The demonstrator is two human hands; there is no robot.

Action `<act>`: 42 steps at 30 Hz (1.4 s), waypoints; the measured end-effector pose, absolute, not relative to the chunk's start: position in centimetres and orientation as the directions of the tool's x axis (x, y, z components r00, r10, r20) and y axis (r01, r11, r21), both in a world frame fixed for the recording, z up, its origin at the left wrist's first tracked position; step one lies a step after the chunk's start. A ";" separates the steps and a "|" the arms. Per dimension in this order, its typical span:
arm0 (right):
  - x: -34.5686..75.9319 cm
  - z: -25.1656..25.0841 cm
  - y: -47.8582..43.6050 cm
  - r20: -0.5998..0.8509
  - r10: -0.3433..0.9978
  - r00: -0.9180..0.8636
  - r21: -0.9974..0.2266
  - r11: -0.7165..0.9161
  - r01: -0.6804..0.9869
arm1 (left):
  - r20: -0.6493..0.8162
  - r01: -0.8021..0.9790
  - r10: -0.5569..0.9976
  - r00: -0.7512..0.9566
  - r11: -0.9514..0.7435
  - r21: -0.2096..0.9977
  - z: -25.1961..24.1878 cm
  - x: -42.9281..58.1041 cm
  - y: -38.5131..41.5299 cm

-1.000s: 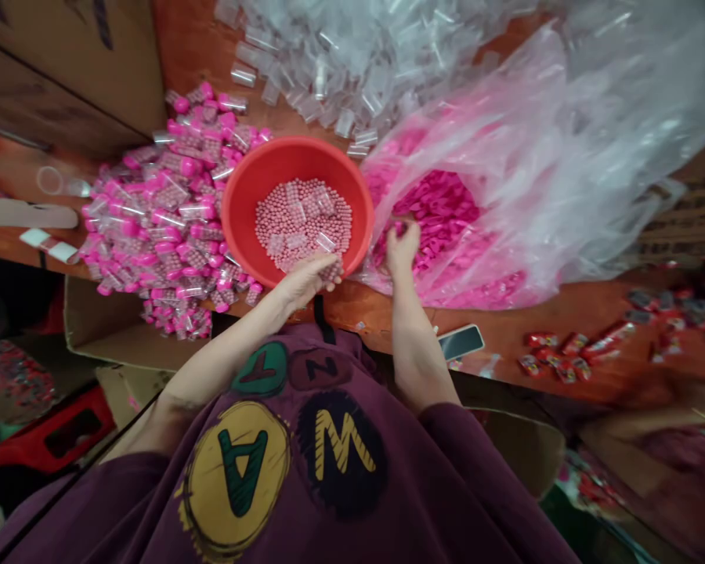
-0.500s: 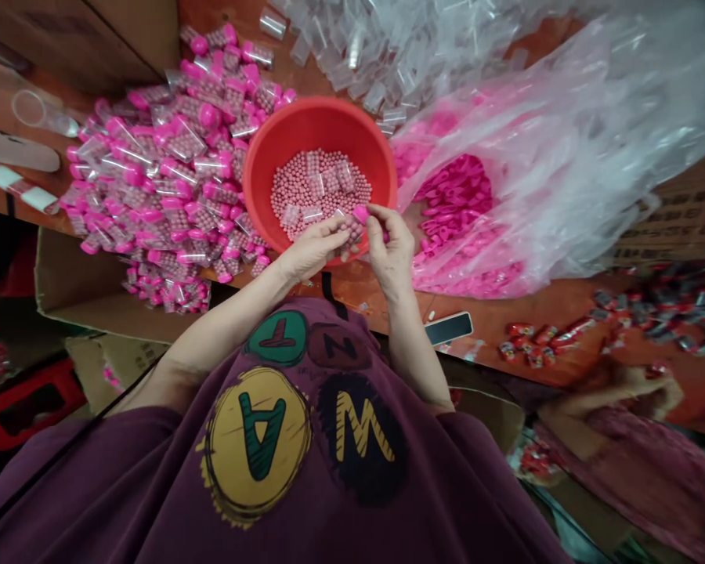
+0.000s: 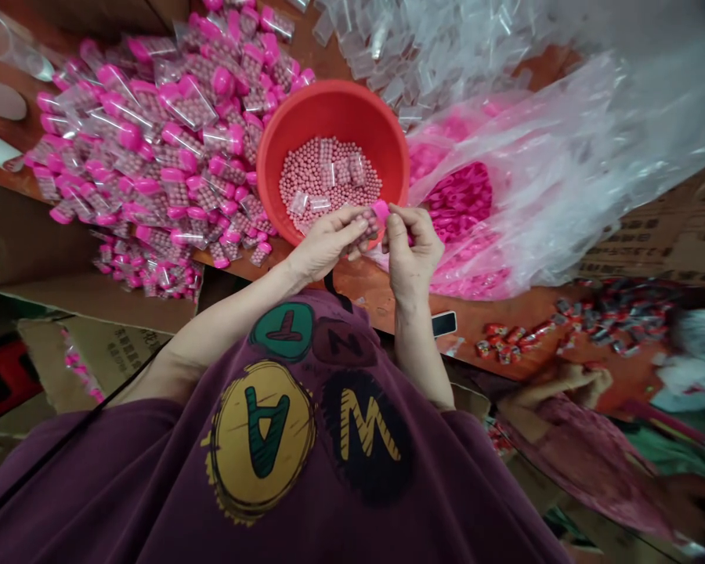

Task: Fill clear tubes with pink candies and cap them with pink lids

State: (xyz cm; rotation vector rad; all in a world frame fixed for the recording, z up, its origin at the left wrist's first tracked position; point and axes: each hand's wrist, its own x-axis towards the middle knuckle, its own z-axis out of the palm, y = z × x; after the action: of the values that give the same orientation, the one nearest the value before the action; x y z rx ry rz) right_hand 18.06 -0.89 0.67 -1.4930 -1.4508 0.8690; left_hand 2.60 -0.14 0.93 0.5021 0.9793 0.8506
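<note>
Over the near rim of a red basin [image 3: 269,117], my left hand [image 3: 332,241] is closed round a small clear bottle [image 3: 370,227] filled with pink beads. A bright pink cap [image 3: 381,210] sits at the bottle's upper right end. My right hand [image 3: 414,243] is pinched, its thumb and forefinger at the right edge of that cap; its other fingers are curled. Inside the basin lie loose pink beads [image 3: 305,168] and several clear bottles [image 3: 327,160], some with beads in them. My left fingers hide part of the held bottle.
Left of the basin is a heap of filled, pink-capped bottles [image 3: 182,141], above an open carton [image 3: 88,290]. Empty clear bottles [image 3: 381,47] lie behind. A plastic bag [image 3: 540,180] of pink caps [image 3: 461,196] is at right, near a phone [image 3: 445,323]. Another person's hands [image 3: 587,384] are farther right.
The view has shifted, so the basin and my hands appear slightly to the right. Both hands stay on the capped bottle. The other person's hands appear farther left.
</note>
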 end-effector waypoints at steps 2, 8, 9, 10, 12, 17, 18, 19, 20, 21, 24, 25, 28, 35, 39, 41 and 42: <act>17.9 0.6 -1.1 0.100 0.989 0.112 -0.912 0.046 0.408 | -0.508 -0.393 0.820 0.262 0.572 0.720 0.9 2.7 -0.1; 17.8 0.2 -1.1 0.126 0.983 0.130 -0.920 0.066 0.387 | -0.477 -0.486 0.838 0.265 0.543 0.684 0.3 2.6 0.1; 17.8 0.1 -1.0 0.140 0.982 0.124 -0.917 0.081 0.390 | -0.468 -0.489 0.839 0.275 0.542 0.684 0.1 2.6 0.1; 17.8 -0.1 -1.0 0.163 0.980 0.118 -0.911 0.103 0.398 | -0.465 -0.489 0.838 0.285 0.544 0.681 0.0 2.6 0.1; 17.7 -0.5 -0.9 0.218 0.970 0.103 -0.891 0.156 0.426 | -0.467 -0.492 0.831 0.302 0.555 0.670 -0.2 2.7 0.1; 17.8 -1.0 -0.9 0.254 0.966 0.044 -0.844 0.199 0.498 | -0.491 -0.485 0.820 0.294 0.571 0.662 -0.6 2.7 0.0; 17.9 -1.0 -0.9 0.254 0.967 0.022 -0.840 0.210 0.500 | -0.490 -0.480 0.823 0.288 0.567 0.670 -0.6 2.7 -0.1; 18.0 -0.8 -0.9 0.256 0.967 -0.006 -0.837 0.224 0.499 | -0.485 -0.474 0.827 0.284 0.560 0.679 -0.5 2.7 -0.1; 18.2 -0.6 -0.9 0.258 0.966 -0.035 -0.833 0.241 0.498 | -0.476 -0.467 0.833 0.282 0.553 0.690 -0.4 2.7 -0.2; 18.3 -0.3 -1.0 0.259 0.964 -0.065 -0.828 0.256 0.499 | -0.467 -0.461 0.838 0.283 0.546 0.700 -0.3 2.6 -0.2; 18.9 1.0 -0.9 0.253 0.957 -0.143 -0.816 0.291 0.500 | -0.440 -0.436 0.849 0.291 0.527 0.729 0.2 2.3 -0.4; 19.0 1.4 -0.8 0.244 0.955 -0.169 -0.816 0.296 0.496 | -0.435 -0.428 0.852 0.291 0.522 0.738 0.2 2.1 -0.4; 19.3 1.7 -0.4 0.184 0.954 -0.236 -0.837 0.278 0.472 | -0.434 -0.408 0.844 0.317 0.534 0.740 0.1 1.2 -0.5; 16.7 -1.6 1.2 -0.226 0.965 -0.133 -0.968 -0.238 -0.079 | -0.433 -0.257 0.746 0.506 0.609 0.750 1.0 0.4 -0.5; 15.1 -1.3 0.9 -0.355 0.895 -0.270 -0.877 -0.419 -0.234 | -0.464 -0.234 0.710 0.530 0.648 0.725 1.9 0.8 -0.9; 14.7 -0.7 0.3 -0.386 0.865 -0.319 -0.851 -0.468 -0.239 | -0.496 -0.195 0.682 0.538 0.673 0.713 2.3 0.5 -1.1; 14.6 -0.3 -0.1 -0.395 0.848 -0.353 -0.840 -0.489 -0.235 | -0.512 -0.165 0.664 0.546 0.684 0.711 2.6 0.3 -1.2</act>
State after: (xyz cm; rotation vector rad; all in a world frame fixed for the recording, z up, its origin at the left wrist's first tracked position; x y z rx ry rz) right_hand 14.63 -0.09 -0.34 -1.1250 -0.9024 1.9141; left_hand 0.32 -1.19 2.61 0.6549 0.8609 0.5351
